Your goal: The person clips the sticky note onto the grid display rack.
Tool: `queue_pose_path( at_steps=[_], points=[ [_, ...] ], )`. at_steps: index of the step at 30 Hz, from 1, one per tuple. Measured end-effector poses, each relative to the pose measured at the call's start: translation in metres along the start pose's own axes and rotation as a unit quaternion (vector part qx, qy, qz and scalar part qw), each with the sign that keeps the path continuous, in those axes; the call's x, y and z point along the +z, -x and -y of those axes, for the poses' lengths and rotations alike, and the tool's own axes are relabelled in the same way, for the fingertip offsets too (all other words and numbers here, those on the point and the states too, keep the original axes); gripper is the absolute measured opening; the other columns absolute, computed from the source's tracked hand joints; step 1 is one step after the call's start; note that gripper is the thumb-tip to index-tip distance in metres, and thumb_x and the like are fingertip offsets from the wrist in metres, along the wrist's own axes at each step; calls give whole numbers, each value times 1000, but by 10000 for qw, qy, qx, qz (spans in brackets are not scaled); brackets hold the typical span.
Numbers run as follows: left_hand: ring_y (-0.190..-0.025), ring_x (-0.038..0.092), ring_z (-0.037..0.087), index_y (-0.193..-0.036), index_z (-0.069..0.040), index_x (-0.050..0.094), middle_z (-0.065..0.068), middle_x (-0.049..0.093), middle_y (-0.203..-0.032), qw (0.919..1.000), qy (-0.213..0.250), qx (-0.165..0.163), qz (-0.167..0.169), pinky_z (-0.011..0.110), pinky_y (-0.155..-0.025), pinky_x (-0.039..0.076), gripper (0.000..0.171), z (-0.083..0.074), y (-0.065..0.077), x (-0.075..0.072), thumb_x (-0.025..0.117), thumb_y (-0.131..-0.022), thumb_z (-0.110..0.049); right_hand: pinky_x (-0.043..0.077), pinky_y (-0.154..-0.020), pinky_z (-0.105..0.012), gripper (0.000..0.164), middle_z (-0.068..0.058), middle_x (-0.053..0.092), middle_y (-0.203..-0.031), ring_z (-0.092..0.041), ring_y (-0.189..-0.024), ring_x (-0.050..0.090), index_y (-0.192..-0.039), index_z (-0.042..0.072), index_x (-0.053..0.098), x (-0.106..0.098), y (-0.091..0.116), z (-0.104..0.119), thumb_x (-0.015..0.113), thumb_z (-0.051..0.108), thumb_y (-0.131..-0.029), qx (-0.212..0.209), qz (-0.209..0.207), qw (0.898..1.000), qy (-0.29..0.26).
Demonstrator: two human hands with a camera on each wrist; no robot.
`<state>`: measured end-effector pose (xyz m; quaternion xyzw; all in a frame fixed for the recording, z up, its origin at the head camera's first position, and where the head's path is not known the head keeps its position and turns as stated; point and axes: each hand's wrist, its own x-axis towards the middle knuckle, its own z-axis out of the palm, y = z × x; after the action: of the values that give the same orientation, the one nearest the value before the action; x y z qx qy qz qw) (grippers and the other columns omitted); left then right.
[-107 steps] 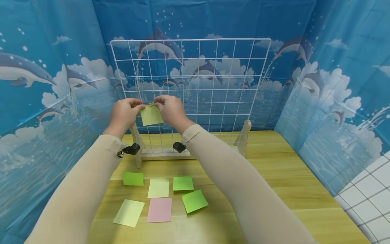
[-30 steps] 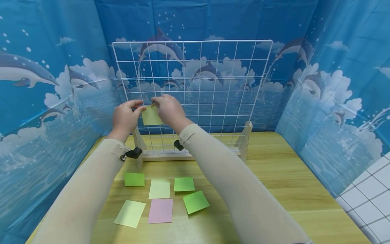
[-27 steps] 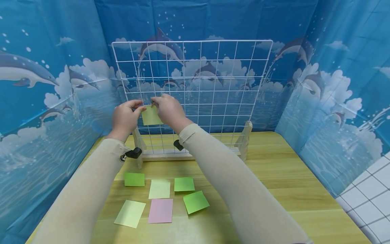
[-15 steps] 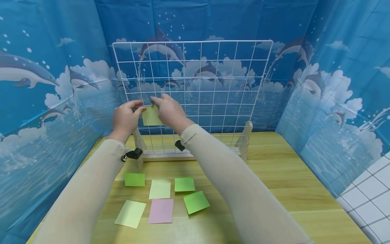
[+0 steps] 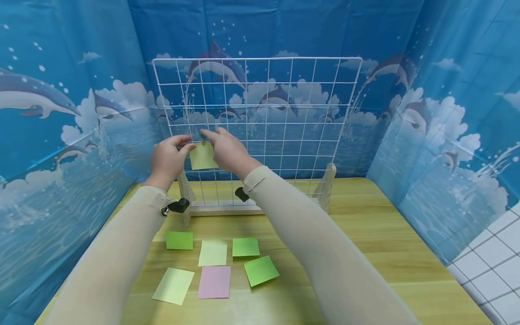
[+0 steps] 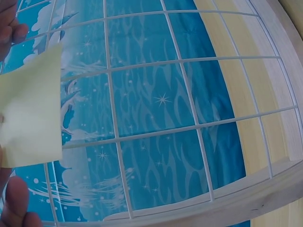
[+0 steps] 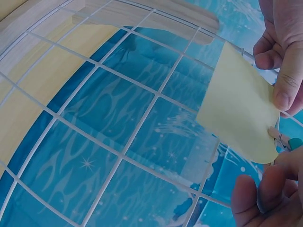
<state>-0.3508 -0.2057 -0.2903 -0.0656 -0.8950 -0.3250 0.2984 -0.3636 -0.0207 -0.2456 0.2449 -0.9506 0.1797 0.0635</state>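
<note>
A pale yellow sticky note (image 5: pixel 204 158) hangs against the left part of the white wire grid (image 5: pixel 266 91). My left hand (image 5: pixel 167 158) pinches its upper left corner between thumb and fingers. At the top edge of the note my right hand (image 5: pixel 230 152) holds a small wooden clothespin (image 7: pixel 278 135) that carries a green ornament (image 7: pixel 295 143). The clothespin's jaws lie over the paper's edge, and the right index finger reaches across its top. From the left wrist, the note (image 6: pixel 31 111) shows in front of the wires, with the clothespin out of sight.
Light wooden feet (image 5: pixel 325 186) and a crossbar carry the grid on the wooden table (image 5: pixel 365 234). Nearer lie several sticky notes, among them a pink note (image 5: pixel 214 282), a pale yellow note (image 5: pixel 173 285) and a green note (image 5: pixel 261 271). A dolphin-print curtain (image 5: pixel 430 113) surrounds the table.
The clothespin, slanted at the note's top edge earlier, now stands upright there. The right fingers have shifted so that more of it shows. My left hand keeps its pinch.
</note>
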Motion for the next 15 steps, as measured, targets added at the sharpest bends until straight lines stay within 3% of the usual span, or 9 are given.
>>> queue_pose_path(
  at_steps=[5, 10, 15],
  points=[
    [-69, 61, 21, -132, -17, 75, 8, 78, -119, 10000, -34, 0, 3, 34, -54, 43, 36, -1, 0, 1, 64, -106, -39, 49, -62, -25, 64, -7, 52, -141, -18, -83, 59, -168, 38, 25, 2, 2, -3, 42, 10, -113, -106, -122, 9999, -47],
    [-67, 59, 22, -134, -17, 73, 7, 77, -122, 10000, -91, -14, 24, 33, -54, 44, 36, -3, 0, 0, 64, -106, -39, 52, -68, -26, 64, -8, 48, -155, -18, -86, 61, -169, 37, 19, 3, 5, -7, 44, 17, -114, -176, -233, 9995, -123],
    [-80, 66, 26, -139, -17, 69, 9, 75, -127, 9998, -129, -67, 125, 34, -58, 49, 41, -5, 1, 0, 64, -106, -41, 54, -73, -26, 63, -5, 45, -162, -17, -97, 65, -169, 36, 21, 3, 8, -11, 44, 15, -114, -236, -265, 9991, -220]
  ],
)
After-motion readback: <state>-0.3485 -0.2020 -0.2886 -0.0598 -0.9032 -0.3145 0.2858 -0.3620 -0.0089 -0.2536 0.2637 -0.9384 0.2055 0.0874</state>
